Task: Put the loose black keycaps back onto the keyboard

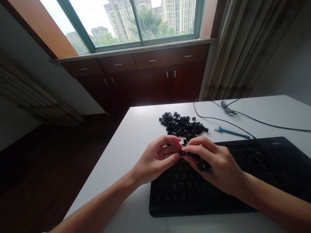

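Note:
My left hand (pixel 157 158) pinches a small black keycap (pixel 183 152) between thumb and fingers, above the left part of a black keyboard (pixel 201 202). From the other side, the fingertips of my right hand (pixel 216 163) close on that same keycap. A dark piece (pixel 203 165) shows against the curled lower fingers of my right hand; its kind is unclear. Bare key sockets show in rows on the keyboard, where the keycaps are off. Just beyond both hands lies a heap of loose black keycaps (pixel 181 124) on the white table.
A blue-handled brush (pixel 233 132) lies behind the keyboard. A black cable (pixel 267 124), bundled in one place (pixel 227 108), runs along the back right of the white table (pixel 109 165). Wooden cabinets (pixel 155 77) stand under the window, with a curtain (pixel 233 48) at the right.

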`<state>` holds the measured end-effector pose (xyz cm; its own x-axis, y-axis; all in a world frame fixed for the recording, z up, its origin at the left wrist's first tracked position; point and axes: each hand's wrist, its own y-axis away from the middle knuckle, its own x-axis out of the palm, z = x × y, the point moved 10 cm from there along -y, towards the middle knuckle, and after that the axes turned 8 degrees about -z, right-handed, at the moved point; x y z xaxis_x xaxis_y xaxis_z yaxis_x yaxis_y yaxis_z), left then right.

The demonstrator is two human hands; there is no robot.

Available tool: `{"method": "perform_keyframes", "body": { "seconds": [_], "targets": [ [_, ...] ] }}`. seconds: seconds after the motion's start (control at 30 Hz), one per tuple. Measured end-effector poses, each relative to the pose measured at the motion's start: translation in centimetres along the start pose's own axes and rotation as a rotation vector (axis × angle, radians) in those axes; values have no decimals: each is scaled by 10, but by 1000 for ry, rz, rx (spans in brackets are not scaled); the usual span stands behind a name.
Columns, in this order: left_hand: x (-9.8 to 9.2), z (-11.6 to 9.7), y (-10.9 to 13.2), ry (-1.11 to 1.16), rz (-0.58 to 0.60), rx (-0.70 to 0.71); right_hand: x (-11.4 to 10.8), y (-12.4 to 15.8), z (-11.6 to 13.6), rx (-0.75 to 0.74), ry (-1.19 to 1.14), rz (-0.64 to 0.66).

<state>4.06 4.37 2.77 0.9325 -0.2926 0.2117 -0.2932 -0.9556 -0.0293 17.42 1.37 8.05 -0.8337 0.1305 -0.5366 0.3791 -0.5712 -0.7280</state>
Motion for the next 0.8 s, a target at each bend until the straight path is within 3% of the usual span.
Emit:
{"method": "perform_keyframes", "body": {
  "seconds": [0.27, 0.47, 0.6, 0.8],
  "targets": [
    [3, -3, 3, -113, -13, 76, -4, 0, 9, -88, 30, 40],
    [5, -31, 7, -460, 40, 401, -6, 1, 18, -134, 22, 66],
    [-3, -36, 5, -592, 7, 477, -4, 6, 27, -123, -9, 96],
    [-23, -38, -2, -765, -147, 562, 19, 20, 37, -119, -76, 325]
  ]
}}
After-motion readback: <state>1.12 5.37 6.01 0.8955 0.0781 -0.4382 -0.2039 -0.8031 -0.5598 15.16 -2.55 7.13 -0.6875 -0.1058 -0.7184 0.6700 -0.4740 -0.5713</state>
